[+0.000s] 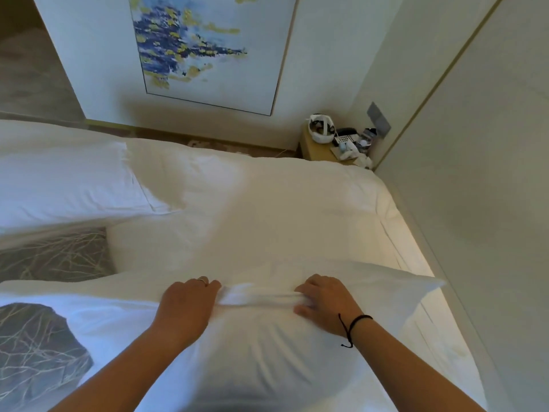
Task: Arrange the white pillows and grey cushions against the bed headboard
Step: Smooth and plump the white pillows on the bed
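Observation:
A large white pillow [267, 352] lies in front of me across the bed. My left hand [187, 304] and my right hand [325, 301] both grip its bunched top edge. A second white pillow [252, 209] lies flat beyond it, and a third [65, 182] rests at the left. One grey cushion with a pale branch pattern [53, 254] shows between the pillows at the left. Another grey cushion [35, 352] lies at the lower left, partly under the held pillow.
A small wooden bedside table [318, 150] in the far corner carries a white basket, a phone and small items. A framed blue and yellow painting [208, 49] hangs on the wall ahead. A plain wall [475, 203] runs close along the bed's right side.

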`<state>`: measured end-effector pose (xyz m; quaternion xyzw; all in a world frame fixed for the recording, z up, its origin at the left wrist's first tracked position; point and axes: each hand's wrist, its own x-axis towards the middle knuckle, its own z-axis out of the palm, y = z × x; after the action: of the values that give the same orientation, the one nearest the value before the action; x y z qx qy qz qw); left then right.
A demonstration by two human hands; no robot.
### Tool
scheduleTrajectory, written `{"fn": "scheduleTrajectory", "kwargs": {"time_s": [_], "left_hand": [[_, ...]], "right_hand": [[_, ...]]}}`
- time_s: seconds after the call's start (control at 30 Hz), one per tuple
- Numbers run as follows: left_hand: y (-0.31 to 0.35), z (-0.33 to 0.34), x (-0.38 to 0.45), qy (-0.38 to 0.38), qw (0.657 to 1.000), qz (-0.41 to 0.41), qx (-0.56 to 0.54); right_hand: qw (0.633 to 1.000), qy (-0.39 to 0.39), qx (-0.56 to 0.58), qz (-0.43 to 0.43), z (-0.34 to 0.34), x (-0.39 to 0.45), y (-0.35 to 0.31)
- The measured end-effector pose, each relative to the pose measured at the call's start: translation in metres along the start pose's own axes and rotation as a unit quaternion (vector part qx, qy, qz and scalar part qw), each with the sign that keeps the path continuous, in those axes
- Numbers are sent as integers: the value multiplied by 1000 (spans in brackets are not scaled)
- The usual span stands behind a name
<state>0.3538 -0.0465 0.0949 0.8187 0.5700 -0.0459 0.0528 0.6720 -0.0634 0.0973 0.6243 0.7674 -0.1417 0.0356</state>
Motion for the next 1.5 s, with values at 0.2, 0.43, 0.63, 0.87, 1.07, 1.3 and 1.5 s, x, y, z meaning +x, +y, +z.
{"fn": "scheduleTrajectory", "kwargs": {"time_s": [0.2,0.43,0.63,0.87,1.07,1.3,1.5], "left_hand": [[-8,12,-4,-27,999,9,-17],[-15,25,-21,-11,999,0,-43],[-4,23,-11,12,998,-6,-68],[42,24,12,-49,995,-81,-1],[72,11,31,-105,983,-148,9],[89,14,39,-121,975,-167,82],[91,35,45,56,991,-106,53]], "right_hand": [[998,-35,-12,53,2,-10,-5],[995,-92,-6,49,-6,-10,14],[989,-140,10,49,12,6,31],[994,-88,23,-56,28,16,81],[992,-77,38,-89,48,15,124],[992,-90,29,-85,43,23,114],[994,-88,47,-35,49,24,119]]}}
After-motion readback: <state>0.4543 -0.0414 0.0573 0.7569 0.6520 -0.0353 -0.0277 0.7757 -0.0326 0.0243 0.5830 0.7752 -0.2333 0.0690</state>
